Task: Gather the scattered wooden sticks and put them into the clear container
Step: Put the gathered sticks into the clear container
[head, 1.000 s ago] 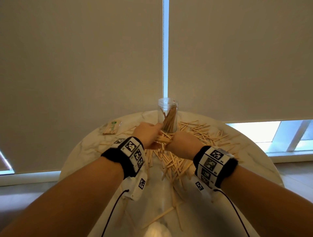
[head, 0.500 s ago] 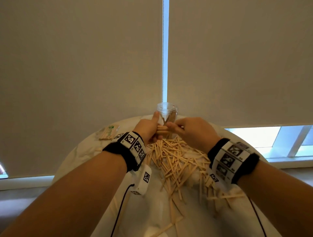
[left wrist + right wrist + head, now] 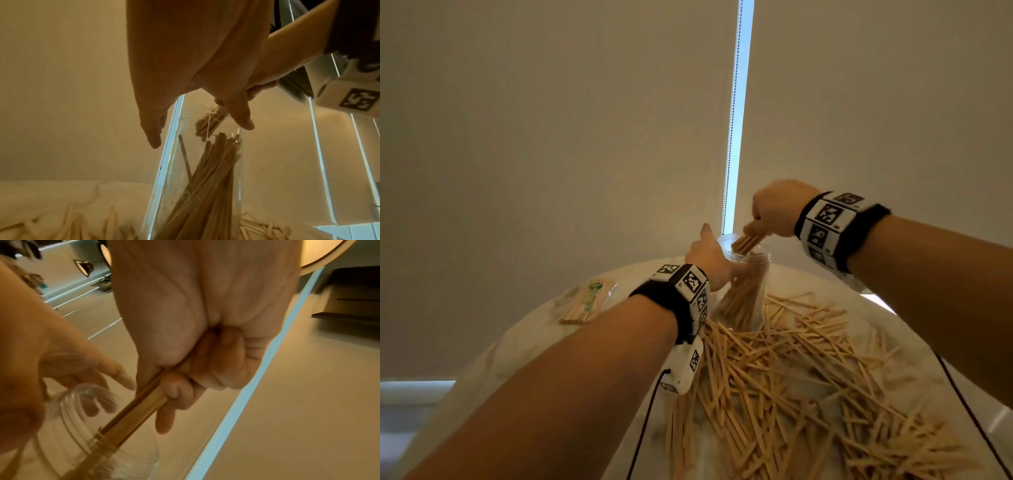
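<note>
The clear container point(image 3: 751, 294) stands at the far side of the round table, partly filled with upright wooden sticks point(image 3: 207, 186). My left hand point(image 3: 709, 262) holds its neck from the left, fingers round the far side point(image 3: 92, 404), thumb lifted. My right hand point(image 3: 774, 212) is above the mouth and grips a small bundle of sticks point(image 3: 747, 241). The bundle slants down with its lower ends inside the rim point(image 3: 111, 433). Many loose sticks point(image 3: 791, 377) lie scattered on the table in front of the container.
The pale marble table point(image 3: 524, 349) ends close behind the container. A packet of sticks point(image 3: 585, 303) lies at the far left. Beige roller blinds with a bead chain point(image 3: 732, 137) hang just behind. Cables run from both wristbands.
My right hand lifted the bundle from the pile up over the container and tipped its ends into the mouth. My left hand let go of the sticks and took the container's neck.
</note>
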The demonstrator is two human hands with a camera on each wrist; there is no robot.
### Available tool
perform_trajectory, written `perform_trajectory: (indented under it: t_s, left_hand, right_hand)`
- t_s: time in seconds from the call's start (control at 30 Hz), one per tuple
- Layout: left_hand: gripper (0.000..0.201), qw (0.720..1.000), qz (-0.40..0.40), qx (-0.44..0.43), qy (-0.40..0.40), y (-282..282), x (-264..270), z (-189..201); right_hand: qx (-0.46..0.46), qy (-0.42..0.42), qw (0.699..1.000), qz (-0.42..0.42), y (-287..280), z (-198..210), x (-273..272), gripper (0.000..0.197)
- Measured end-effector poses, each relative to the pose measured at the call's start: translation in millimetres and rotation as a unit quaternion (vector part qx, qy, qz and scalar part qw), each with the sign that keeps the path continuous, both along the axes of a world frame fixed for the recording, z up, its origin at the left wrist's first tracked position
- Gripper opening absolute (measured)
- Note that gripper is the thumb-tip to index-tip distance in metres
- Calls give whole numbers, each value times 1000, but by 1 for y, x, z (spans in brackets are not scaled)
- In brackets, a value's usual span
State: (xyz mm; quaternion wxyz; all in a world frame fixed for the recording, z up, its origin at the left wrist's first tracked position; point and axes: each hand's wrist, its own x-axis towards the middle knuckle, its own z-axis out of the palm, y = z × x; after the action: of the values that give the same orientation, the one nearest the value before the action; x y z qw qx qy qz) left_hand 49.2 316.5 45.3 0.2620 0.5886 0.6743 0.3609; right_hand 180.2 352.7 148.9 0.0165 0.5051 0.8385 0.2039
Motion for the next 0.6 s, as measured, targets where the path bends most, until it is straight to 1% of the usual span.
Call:
perform_trajectory:
  t_s: [0.07, 0.13, 0.2, 0.27, 0.3, 0.33, 0.4, 0.43, 0.53, 0.6]
  left_hand:
    - [129, 1000, -20, 1, -20, 11, -1, -7]
    - [114, 999, -40, 7, -17, 15, -4, -14]
    - [102, 998, -52, 15, -8, 15, -7, -19]
    - [99, 998, -57, 25, 3, 16, -9, -22]
    - [99, 998, -57, 31, 6, 16, -9, -23]
    - [100, 998, -57, 34, 7, 16, -9, -23]
    - [102, 998, -60, 35, -2, 16, -9, -24]
    - [102, 998, -60, 33, -5, 16, -9, -25]
    - [98, 998, -60, 27, -18, 13, -10, -26]
    - [98, 997, -62, 29, -31, 11, -10, -26]
  right_hand:
    - [-43, -30, 999, 7, 16, -12, -21, 37]
    - [-101, -56, 993, 16, 28, -23, -37, 26]
    - [-133, -68, 989, 19, 36, -26, -45, 15]
    - [-148, -99, 984, 9, 40, -24, -49, 17]
    - [-151, -122, 981, -9, 42, -23, -51, 14]
    - [-149, -145, 978, -24, 45, -23, -54, 7]
    - [-123, -175, 976, -43, 51, -27, -59, 24]
    - [-131, -152, 978, -47, 50, -27, -60, 28]
    - [-217, -43, 975, -37, 47, -25, -61, 28]
    - [-215, -7, 976, -23, 45, -27, -56, 29]
